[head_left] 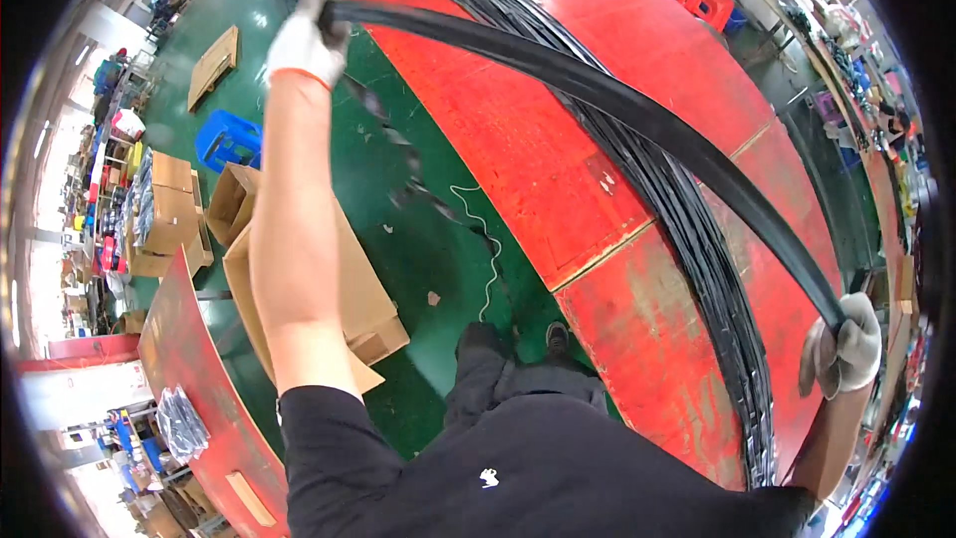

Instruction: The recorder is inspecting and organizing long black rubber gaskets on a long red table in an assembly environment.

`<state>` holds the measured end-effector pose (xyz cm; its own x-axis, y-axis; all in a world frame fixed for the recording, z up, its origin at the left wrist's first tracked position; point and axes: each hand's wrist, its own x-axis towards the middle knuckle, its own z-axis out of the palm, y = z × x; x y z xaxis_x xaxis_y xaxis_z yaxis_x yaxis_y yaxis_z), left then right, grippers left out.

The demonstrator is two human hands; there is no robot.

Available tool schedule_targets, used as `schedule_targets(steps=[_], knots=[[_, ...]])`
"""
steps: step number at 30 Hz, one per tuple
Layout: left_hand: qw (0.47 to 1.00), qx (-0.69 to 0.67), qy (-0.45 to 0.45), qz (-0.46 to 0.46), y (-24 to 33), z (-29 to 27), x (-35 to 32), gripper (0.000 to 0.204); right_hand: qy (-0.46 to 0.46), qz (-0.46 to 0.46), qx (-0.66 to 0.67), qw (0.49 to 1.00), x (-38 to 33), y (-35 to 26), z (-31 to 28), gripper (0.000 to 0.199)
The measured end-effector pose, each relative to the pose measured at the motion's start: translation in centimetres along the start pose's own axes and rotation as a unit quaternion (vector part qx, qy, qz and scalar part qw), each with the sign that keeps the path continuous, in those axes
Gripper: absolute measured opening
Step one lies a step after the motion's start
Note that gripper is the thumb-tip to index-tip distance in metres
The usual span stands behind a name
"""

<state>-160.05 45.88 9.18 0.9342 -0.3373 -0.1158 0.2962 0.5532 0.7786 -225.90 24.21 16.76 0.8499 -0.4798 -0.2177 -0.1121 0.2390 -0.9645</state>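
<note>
Our left arm (pixel 294 219) stretches far forward, nearly straight, bare below its short black sleeve (pixel 339 448); the gloved left grip (pixel 309 45) curls closed, slightly blurred. Our right forearm (pixel 835 438) reaches well out to the side, its gloved right grip (pixel 848 347) closed, fingers bent. We hold both hands wide apart.

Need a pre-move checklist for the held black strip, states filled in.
1. Left hand gripping the black strip: ok, gloved fingers closed around it.
2. Right hand gripping farther along: ok, also gloved and closed.
3. Strip free of the black bundle on the red table: cannot tell; it crosses over in this view, contact unclear.
4. Dark strand below the left hand separate from the strip: cannot tell, blurred.
5. Floor free of trip hazards: not ok, a white cord lies ahead of the legs.
</note>
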Motion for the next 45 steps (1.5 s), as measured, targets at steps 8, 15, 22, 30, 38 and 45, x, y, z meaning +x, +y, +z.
schedule_targets(steps=[8,15,22,30,38,45], knots=[[0.979,0.099,0.059,-0.171,-21.2,-11.9,16.3,0.025,0.184,0.230,-0.170,0.940,6.4,4.7,-2.9,0.030],[0.918,0.314,-0.056,-0.236,-18.2,-9.5,26.7,0.041,0.178,0.310,-0.251,0.900,12.0,6.3,1.3,0.029],[0.893,0.334,-0.160,-0.255,-16.9,-1.3,27.5,0.035,0.292,0.336,-0.301,0.843,13.6,8.0,1.0,0.026],[0.911,0.252,-0.066,-0.320,-24.2,-6.5,23.0,0.032,0.080,0.397,-0.384,0.830,36.9,15.5,12.7,0.089],[0.896,0.199,-0.171,-0.358,-24.8,-10.9,26.7,0.020,0.021,0.184,-0.085,0.979,65.8,19.5,32.7,0.042],[0.848,-0.104,-0.283,-0.437,-22.6,-12.1,30.4,0.014,0.010,0.290,-0.076,0.954,69.4,14.4,32.1,0.033]])
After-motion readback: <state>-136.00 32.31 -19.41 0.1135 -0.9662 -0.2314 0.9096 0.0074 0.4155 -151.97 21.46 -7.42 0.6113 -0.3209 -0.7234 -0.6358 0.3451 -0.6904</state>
